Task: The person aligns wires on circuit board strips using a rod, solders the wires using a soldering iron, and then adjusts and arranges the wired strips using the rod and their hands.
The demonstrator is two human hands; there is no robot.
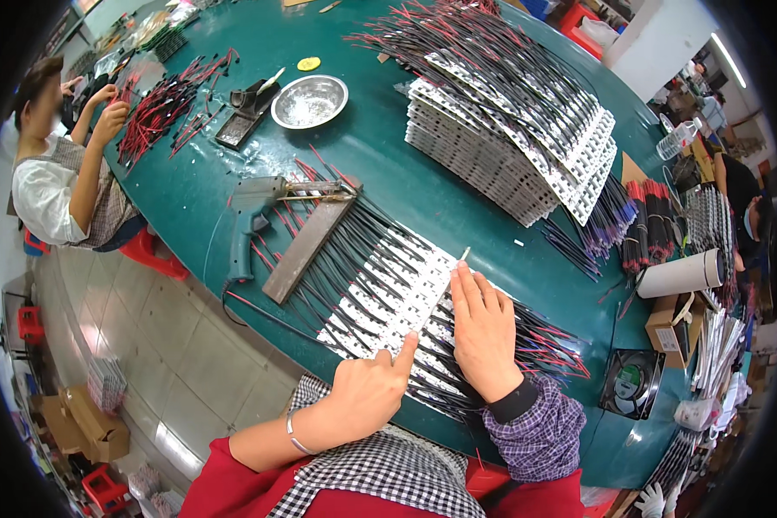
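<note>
The green table (380, 177) holds boards (403, 302) (wired) and 1 bowl (337, 105).

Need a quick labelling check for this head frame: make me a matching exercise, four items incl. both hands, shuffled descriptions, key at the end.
Things:
1. Left hand
2. Right hand
3. Metal bowl
4. Gun-shaped tool

Descriptions:
A. Silver, near a yellow disc
B. Index finger extended, other fingers curled
C. Teal grip, lying on the green table
D. Back of hand up, fingers laid out straight

Pairs: 1-B, 2-D, 3-A, 4-C
</note>
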